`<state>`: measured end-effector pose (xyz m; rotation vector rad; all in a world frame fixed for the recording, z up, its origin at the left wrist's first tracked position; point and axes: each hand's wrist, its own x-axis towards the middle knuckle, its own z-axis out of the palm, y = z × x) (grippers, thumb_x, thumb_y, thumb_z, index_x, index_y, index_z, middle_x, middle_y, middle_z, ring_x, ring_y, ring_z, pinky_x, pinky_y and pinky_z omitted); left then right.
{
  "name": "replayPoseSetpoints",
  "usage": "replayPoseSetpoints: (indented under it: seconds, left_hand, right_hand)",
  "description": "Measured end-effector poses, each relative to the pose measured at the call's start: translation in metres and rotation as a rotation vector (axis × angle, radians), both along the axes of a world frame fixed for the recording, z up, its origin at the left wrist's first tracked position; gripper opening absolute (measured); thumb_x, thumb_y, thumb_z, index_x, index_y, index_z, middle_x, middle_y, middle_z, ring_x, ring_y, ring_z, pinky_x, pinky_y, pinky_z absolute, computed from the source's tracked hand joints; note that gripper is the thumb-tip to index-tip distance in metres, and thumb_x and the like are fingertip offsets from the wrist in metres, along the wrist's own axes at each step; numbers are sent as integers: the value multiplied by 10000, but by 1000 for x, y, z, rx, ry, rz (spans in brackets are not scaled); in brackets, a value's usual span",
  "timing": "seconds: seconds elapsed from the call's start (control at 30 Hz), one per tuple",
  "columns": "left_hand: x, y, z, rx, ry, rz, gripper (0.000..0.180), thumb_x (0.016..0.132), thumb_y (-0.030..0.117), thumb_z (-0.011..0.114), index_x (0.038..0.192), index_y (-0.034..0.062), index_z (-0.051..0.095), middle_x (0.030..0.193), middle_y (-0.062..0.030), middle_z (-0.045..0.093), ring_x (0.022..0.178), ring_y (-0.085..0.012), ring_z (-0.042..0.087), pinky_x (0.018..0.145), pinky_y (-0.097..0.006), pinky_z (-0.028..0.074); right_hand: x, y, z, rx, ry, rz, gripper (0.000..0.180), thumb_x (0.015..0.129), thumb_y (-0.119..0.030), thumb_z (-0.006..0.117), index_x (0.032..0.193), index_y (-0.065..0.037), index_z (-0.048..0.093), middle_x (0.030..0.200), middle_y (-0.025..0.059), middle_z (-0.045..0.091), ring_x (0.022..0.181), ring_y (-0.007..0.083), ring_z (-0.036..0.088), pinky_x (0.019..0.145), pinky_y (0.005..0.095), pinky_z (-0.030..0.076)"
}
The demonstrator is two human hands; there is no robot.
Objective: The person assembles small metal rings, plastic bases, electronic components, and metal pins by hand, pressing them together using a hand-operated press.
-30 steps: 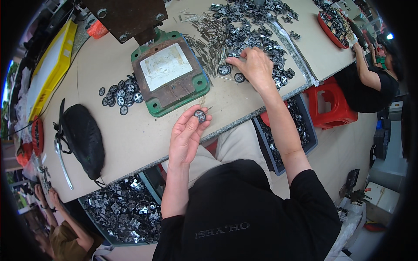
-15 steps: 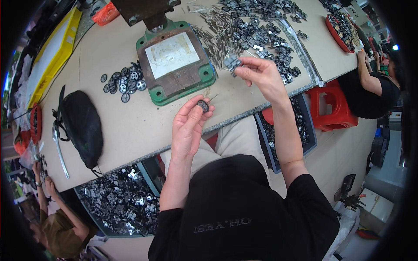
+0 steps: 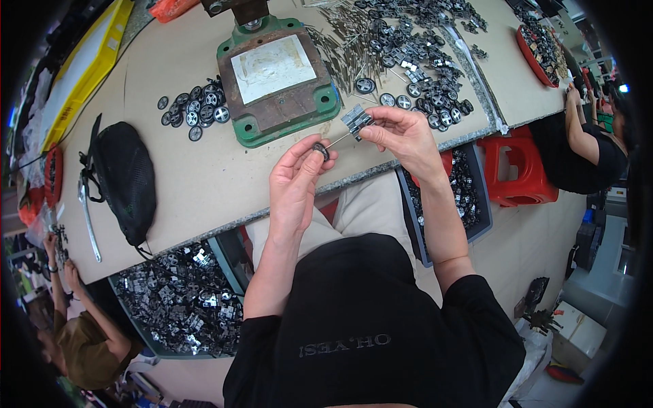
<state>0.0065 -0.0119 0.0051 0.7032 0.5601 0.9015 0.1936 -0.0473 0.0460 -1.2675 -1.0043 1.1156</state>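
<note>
Left hand (image 3: pixel 295 180): centre of the frame, thumb and fingers pinched on a black wheel (image 3: pixel 322 151)
Right hand (image 3: pixel 409 141): right of centre, thumb and fingers clamped on a grey part (image 3: pixel 356 122)
Thin rod (image 3: pixel 339 140): runs from wheel toward grey part; whether it enters cannot be told
Green press base (image 3: pixel 245 133): upper centre

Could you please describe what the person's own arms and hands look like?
The left hand and right hand are bare, without gloves; no watch shows on either wrist. Both forearms are uncovered; the short black sleeves end around the elbows, part of a black shirt with faint grey lettering.
</note>
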Motion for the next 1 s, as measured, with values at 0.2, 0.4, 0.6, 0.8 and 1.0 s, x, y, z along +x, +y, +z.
replayPoseSetpoints:
  seconds: [0.2,0.4,0.6,0.8,1.0]
  left_hand:
    - [-1,0,0,4,22,29,315,882,82,544,1167,-41,490,1072,-135,584,928,-191,596,829,-282,480]
    - [1,-2,2,24,58,87,296,853,39,576,1131,-47,518,1031,-119,597,908,-178,603,810,-278,486]
    - [2,-5,0,196,142,150,297,854,38,572,1134,-44,520,1043,-142,601,905,-200,611,807,-292,491]
    - [-4,-2,3,87,89,94,280,847,26,576,1113,-49,533,1024,-146,609,887,-199,617,814,-294,497]
    - [-1,-6,7,126,164,134,277,836,14,586,1102,-50,541,1008,-143,616,873,-200,622,783,-285,507]
  right_hand:
    - [-5,-1,0,26,-93,-52,213,771,-55,678,950,52,632,814,57,651,718,68,582,653,195,473]
    - [-5,-1,-3,16,-56,-76,234,769,-77,689,945,64,626,805,54,647,705,69,580,635,194,470]
    - [-3,0,-5,-35,-82,-65,241,768,-86,694,952,54,627,801,48,641,696,60,566,631,192,460]
    - [-1,-1,-10,113,-103,-39,212,776,-76,683,943,45,633,804,41,642,699,60,566,636,195,463]
    - [-2,0,-5,19,-58,-6,217,767,-52,679,947,57,624,811,53,651,710,72,580,644,204,471]
